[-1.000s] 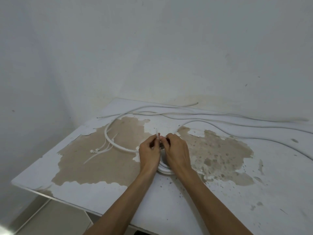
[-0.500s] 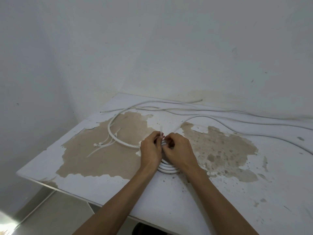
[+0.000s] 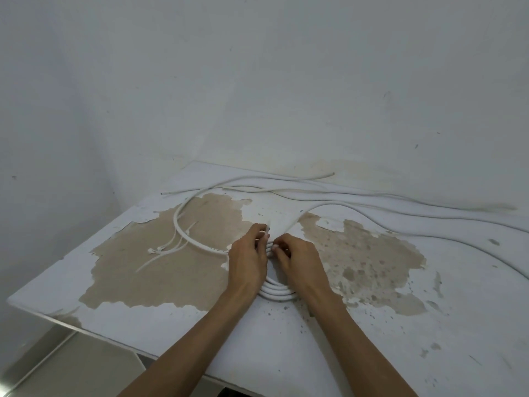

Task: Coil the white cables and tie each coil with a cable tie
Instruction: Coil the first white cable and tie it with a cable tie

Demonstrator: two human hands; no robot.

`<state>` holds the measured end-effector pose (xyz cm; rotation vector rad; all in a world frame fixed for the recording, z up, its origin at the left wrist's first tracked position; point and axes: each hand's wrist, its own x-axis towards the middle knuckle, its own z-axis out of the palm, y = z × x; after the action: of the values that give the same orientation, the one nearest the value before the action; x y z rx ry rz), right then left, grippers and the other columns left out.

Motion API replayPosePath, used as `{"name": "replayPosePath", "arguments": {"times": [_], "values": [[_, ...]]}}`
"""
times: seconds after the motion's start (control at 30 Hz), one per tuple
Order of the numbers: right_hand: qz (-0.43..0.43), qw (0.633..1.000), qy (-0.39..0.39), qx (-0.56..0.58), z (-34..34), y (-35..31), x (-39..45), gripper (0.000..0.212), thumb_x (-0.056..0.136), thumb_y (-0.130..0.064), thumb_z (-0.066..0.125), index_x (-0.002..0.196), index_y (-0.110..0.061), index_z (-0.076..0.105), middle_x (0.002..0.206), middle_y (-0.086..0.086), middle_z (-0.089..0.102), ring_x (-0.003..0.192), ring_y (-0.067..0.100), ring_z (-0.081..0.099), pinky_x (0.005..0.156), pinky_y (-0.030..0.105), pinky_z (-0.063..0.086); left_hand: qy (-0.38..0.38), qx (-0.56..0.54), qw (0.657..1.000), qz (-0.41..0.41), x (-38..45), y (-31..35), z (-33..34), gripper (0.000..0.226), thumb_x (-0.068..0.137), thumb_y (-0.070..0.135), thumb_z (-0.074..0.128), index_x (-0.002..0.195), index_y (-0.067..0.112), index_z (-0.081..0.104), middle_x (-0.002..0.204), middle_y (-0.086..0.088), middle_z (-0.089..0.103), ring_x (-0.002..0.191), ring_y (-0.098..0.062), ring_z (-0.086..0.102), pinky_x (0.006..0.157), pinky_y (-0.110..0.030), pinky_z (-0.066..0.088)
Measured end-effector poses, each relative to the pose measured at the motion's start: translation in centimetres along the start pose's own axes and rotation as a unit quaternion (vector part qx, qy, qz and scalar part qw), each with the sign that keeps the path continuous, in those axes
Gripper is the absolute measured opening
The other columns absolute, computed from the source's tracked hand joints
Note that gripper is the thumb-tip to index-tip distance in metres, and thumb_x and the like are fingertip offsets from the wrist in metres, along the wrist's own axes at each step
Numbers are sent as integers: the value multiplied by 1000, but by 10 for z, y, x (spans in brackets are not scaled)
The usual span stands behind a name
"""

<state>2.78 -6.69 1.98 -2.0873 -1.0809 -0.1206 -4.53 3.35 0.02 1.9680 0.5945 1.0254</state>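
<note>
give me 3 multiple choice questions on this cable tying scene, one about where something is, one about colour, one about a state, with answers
1. Where do the spare cable ties lie?
A. left of the hands, on the bare brown patch
B. on the floor
C. on top of the coil

2. What colour are the loose cables along the wall?
A. black
B. white
C. red

3. What are the hands doing?
A. resting flat, apart
B. both pinching at a cable tie on the coil
C. lifting the coil high off the table

Answers: 1 A, the ties sit on the worn brown area of the table. 2 B, they match the white tabletop. 3 B, the left hand and right hand meet with fingers curled at the coil's far side.
</note>
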Motion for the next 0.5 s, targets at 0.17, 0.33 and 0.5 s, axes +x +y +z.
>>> {"name": "replayPosePath", "arguments": {"times": [0.17,0.33,0.5], "values": [[29,999,32,-25,17,-4,-2,17,101,-14,48,98,-13,64,91,4,66,83,21,61,84,44,50,4,79,995,61,0,-1,-1,18,101,11,54,107,15,71,95,2,71,87,-14,66,80,-32,54],[44,994,96,23,17,-6,-8,15,101,-12,52,103,-11,67,95,4,68,82,15,60,77,26,45,-15,134,986,98,-2,-1,-7,18,96,15,62,107,8,75,96,-7,73,84,-20,68,79,-36,56],[58,988,131,63,16,-8,-13,20,100,-15,57,115,-8,69,105,5,70,91,14,64,81,19,45,-9,165,979,116,-1,0,-9,21,93,11,64,110,8,76,99,-8,75,87,-23,68,81,-39,56]]}}
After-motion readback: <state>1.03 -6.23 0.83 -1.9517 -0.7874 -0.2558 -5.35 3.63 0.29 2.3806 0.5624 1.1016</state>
